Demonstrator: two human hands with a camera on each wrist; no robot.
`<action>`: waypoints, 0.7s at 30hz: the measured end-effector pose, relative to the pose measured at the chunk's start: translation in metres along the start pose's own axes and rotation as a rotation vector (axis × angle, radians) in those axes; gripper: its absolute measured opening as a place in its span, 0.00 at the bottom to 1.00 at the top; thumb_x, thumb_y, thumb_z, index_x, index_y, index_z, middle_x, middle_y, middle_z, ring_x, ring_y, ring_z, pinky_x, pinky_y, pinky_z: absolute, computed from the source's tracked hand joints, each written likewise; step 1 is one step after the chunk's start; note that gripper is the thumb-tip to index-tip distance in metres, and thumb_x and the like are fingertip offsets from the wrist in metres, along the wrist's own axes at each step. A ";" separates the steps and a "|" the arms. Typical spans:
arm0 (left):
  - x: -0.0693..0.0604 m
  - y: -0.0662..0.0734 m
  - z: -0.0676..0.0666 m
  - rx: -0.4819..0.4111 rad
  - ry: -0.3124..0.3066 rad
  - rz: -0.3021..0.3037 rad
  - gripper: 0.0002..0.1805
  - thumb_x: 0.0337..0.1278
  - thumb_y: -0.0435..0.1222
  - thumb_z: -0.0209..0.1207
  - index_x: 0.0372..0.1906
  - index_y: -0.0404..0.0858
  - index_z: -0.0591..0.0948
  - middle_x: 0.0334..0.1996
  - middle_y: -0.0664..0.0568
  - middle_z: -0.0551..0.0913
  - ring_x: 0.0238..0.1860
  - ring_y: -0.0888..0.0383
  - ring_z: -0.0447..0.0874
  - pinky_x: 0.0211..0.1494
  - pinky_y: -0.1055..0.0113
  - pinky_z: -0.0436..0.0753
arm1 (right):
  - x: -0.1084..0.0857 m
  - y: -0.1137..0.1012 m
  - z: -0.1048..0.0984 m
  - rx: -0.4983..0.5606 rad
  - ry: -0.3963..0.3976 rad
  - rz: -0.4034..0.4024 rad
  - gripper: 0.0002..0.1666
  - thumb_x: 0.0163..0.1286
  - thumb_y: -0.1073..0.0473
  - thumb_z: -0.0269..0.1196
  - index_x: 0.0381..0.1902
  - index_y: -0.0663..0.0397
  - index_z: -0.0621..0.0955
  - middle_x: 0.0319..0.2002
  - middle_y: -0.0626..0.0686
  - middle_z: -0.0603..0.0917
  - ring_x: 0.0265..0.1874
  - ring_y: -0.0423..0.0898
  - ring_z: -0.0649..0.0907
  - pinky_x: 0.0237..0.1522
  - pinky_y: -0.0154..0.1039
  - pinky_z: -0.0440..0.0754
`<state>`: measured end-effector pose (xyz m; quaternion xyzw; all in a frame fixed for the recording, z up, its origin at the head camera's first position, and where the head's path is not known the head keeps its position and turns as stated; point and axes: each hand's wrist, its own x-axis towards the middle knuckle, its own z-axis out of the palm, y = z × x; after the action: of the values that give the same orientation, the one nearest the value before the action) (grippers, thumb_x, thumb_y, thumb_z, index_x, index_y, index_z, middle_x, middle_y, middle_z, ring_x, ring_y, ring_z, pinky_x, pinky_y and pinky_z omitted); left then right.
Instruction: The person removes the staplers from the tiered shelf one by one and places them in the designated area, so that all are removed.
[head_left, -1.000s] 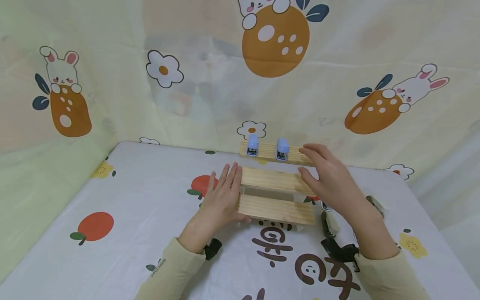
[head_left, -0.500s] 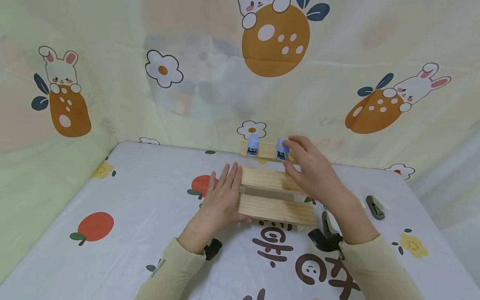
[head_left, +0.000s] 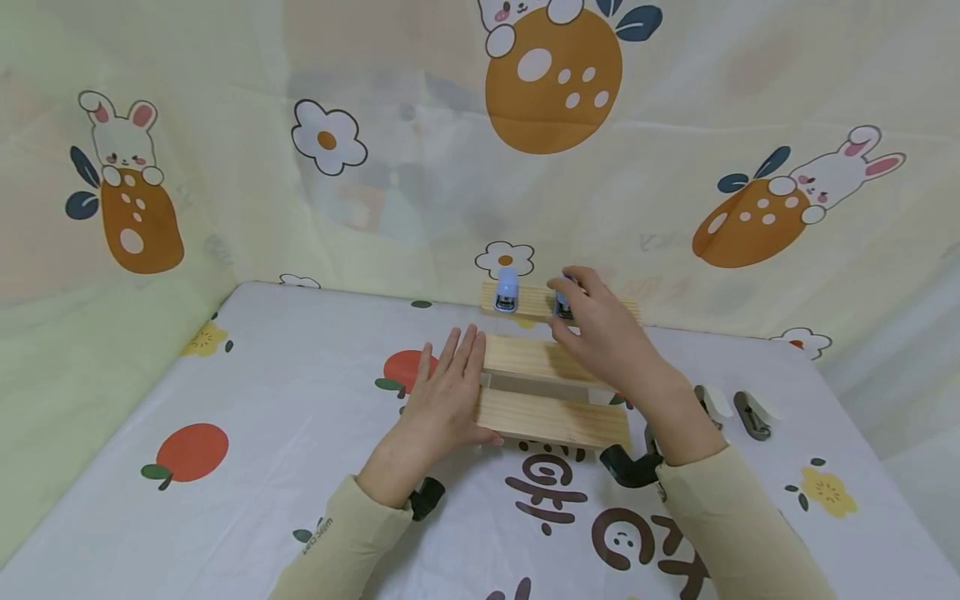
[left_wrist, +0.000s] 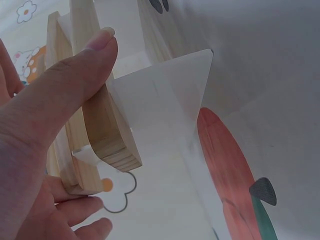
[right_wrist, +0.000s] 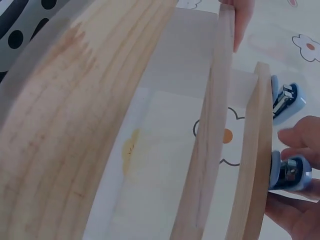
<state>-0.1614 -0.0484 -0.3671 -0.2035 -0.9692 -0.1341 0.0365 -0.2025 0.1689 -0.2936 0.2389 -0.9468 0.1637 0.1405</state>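
Note:
A three-tier wooden rack (head_left: 551, 418) with translucent white end panels stands at the middle of the table. Two small light-blue staplers stand on its back plank (head_left: 534, 305). My left hand (head_left: 446, 400) rests along the rack's left end, fingers straight; in the left wrist view its thumb lies over the front plank (left_wrist: 112, 132). My right hand (head_left: 611, 342) has its thumb and fingers round the right-hand stapler (right_wrist: 291, 172), which is partly covered by them in the head view. Left of it, the other blue stapler (head_left: 506, 292) stands apart from the hand.
Two dark-grey and white staplers lie right of the rack, the outer one (head_left: 752, 415) farther from my right forearm than the inner one (head_left: 711, 405). A printed cloth (head_left: 247, 375) covers the table. Behind the rack hangs a patterned curtain (head_left: 405, 208).
My right hand has moved left from the back plank's right end to the right-hand blue stapler, and its fingers now surround it. My left hand has stayed at the rack's left end.

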 end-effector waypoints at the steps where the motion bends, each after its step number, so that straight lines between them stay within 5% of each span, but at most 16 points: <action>1: 0.000 0.000 0.000 -0.001 0.000 0.000 0.76 0.25 0.58 0.80 0.79 0.33 0.48 0.80 0.43 0.48 0.81 0.46 0.42 0.79 0.40 0.47 | 0.000 0.000 0.001 -0.003 0.001 -0.004 0.23 0.69 0.64 0.60 0.61 0.66 0.74 0.68 0.67 0.67 0.57 0.63 0.80 0.52 0.55 0.83; 21: 0.001 0.001 -0.001 0.019 -0.002 -0.003 0.77 0.24 0.59 0.80 0.79 0.33 0.48 0.80 0.43 0.49 0.81 0.45 0.44 0.79 0.39 0.48 | -0.005 0.003 0.002 -0.023 0.060 -0.084 0.21 0.66 0.75 0.59 0.58 0.71 0.74 0.66 0.70 0.67 0.51 0.65 0.83 0.44 0.51 0.86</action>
<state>-0.1615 -0.0477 -0.3654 -0.2017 -0.9707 -0.1249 0.0373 -0.2004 0.1731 -0.2976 0.2717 -0.9331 0.1538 0.1785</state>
